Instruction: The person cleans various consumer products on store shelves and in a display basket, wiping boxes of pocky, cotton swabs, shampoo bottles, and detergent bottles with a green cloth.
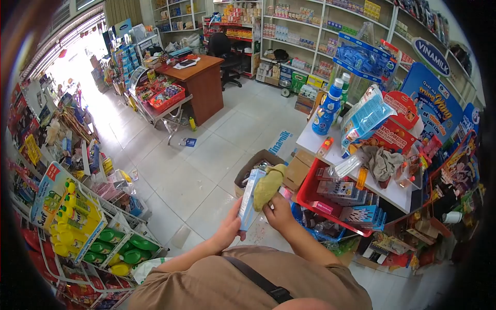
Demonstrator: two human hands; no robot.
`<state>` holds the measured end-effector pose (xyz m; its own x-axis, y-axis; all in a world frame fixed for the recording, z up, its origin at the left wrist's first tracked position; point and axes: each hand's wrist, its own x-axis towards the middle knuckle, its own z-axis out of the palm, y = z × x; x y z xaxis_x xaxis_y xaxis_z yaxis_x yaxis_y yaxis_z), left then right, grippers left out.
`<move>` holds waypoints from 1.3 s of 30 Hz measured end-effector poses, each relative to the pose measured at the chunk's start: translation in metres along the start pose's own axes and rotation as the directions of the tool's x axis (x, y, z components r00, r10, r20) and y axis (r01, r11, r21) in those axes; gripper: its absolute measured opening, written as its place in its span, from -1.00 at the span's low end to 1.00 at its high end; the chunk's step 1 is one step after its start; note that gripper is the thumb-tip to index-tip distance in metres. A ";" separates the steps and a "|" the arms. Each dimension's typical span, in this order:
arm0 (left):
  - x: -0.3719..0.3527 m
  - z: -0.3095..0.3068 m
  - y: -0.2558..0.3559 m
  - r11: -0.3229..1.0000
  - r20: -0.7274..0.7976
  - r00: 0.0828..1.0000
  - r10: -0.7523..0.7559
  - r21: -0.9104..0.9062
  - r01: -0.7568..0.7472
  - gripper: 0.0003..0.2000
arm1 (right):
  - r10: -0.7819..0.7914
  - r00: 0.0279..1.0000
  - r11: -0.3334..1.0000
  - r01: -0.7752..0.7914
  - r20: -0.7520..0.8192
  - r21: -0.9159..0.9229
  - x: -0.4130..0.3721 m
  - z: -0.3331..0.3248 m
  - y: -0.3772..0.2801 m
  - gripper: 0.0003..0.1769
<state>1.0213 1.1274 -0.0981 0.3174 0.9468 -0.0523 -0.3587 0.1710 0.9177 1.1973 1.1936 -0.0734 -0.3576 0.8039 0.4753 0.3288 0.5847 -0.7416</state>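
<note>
My left hand (pixel 231 226) is closed around a slim white and light-blue box (pixel 250 202), which it holds upright and slightly tilted in front of my body. In my right hand (pixel 279 212) is a yellow-green cloth (pixel 269 187), bunched up and pressed against the box's right side. The cloth covers part of the box's face. Just beyond both hands, an open cardboard carton (pixel 243 178) with goods inside stands low down, partly hidden by the box and cloth.
A red crate (pixel 305 194) with boxed goods sits at my right, beside a white table (pixel 330 150) loaded with bottles and packets. On my left is a rack with yellow bottles (pixel 72 232). A wooden desk (pixel 199 95) stands ahead on the tiled floor (pixel 181 175).
</note>
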 end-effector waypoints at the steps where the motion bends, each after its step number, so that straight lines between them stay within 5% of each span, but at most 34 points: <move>1: 0.002 -0.001 -0.002 0.999 0.050 0.998 0.042 0.029 -0.043 -0.25 | 0.050 0.999 0.999 -0.050 0.001 0.001 0.000 0.002 -0.001 -0.81; 2: 0.004 -0.002 -0.001 0.999 -0.008 1.000 0.010 0.053 -0.010 -0.28 | 0.101 0.995 0.995 -0.101 0.003 0.001 -0.001 0.004 -0.003 -0.81; 5: 0.011 -0.011 0.000 0.996 -0.108 0.992 -0.066 0.046 0.071 -0.35 | -0.011 0.943 0.997 0.035 0.333 -0.064 -0.009 0.015 -0.009 -0.82; 6: 0.014 -0.025 -0.005 0.997 -0.089 0.993 -0.081 0.001 0.082 -0.37 | -0.180 0.925 0.975 0.213 0.333 -0.063 -0.013 0.022 -0.012 -0.82; 11: 0.005 -0.039 -0.022 0.996 0.125 0.988 -0.086 -0.008 0.088 -0.39 | -0.117 0.962 0.982 0.148 0.247 -0.113 -0.005 0.016 -0.005 -0.85; 14: 0.000 -0.022 -0.015 0.994 0.181 0.977 -0.109 0.029 0.106 -0.35 | -0.043 0.998 0.997 0.040 -0.045 -0.060 0.006 0.011 0.010 -0.84; 17: 0.000 -0.026 -0.010 0.992 0.221 0.967 -0.124 0.025 0.122 -0.31 | -0.092 0.987 0.992 0.080 -0.135 -0.095 0.005 0.010 0.000 -0.82; 19: 0.001 -0.032 -0.010 0.994 0.233 0.967 -0.099 -0.014 0.106 -0.35 | -0.057 0.994 0.981 0.072 0.089 -0.182 -0.004 0.014 0.000 -0.78; 21: 0.006 -0.034 -0.007 0.987 0.051 0.988 -0.148 -0.060 0.151 -0.38 | -0.100 0.924 0.984 0.147 0.369 -0.101 -0.011 0.024 -0.013 -0.80; 22: 0.006 -0.034 -0.006 0.980 -0.048 0.982 -0.181 -0.090 0.176 -0.40 | -0.225 0.936 0.964 0.254 0.269 -0.080 -0.018 0.034 -0.016 -0.81; 24: 0.007 -0.038 -0.013 0.985 0.037 0.984 -0.172 -0.027 0.173 -0.41 | -0.099 0.923 0.961 0.185 0.371 -0.204 -0.019 0.036 0.004 -0.75; 28: 0.002 -0.028 -0.014 0.988 0.259 0.953 -0.155 0.047 0.148 -0.37 | -0.012 0.997 0.970 -0.006 -0.072 -0.244 0.017 0.010 0.023 -0.80; 31: 0.006 -0.039 -0.007 0.966 0.339 0.905 -0.258 0.121 0.230 -0.25 | 0.080 0.996 0.994 -0.082 -0.039 -0.076 0.022 -0.014 0.025 -0.76; 33: 0.001 -0.040 0.009 0.955 0.264 0.923 -0.279 0.175 0.238 -0.17 | 0.137 0.991 0.969 -0.135 0.005 0.209 0.013 -0.008 0.035 -0.73; 37: -0.005 -0.060 0.028 0.919 0.240 0.915 -0.324 0.310 0.244 -0.06 | 0.369 0.849 0.699 -0.522 0.378 0.489 0.003 -0.021 0.024 -0.67; 39: -0.006 -0.066 0.038 0.902 0.308 0.879 -0.363 0.352 0.250 -0.06 | 0.321 0.883 0.678 -0.467 0.343 0.568 -0.004 -0.012 0.037 -0.71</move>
<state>0.9479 1.1465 -0.0886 0.6799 0.6864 -0.2582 0.0646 0.2947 0.9534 1.2217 1.2136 -0.0972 -0.5094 0.8603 0.0192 -0.1065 -0.0409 -0.9935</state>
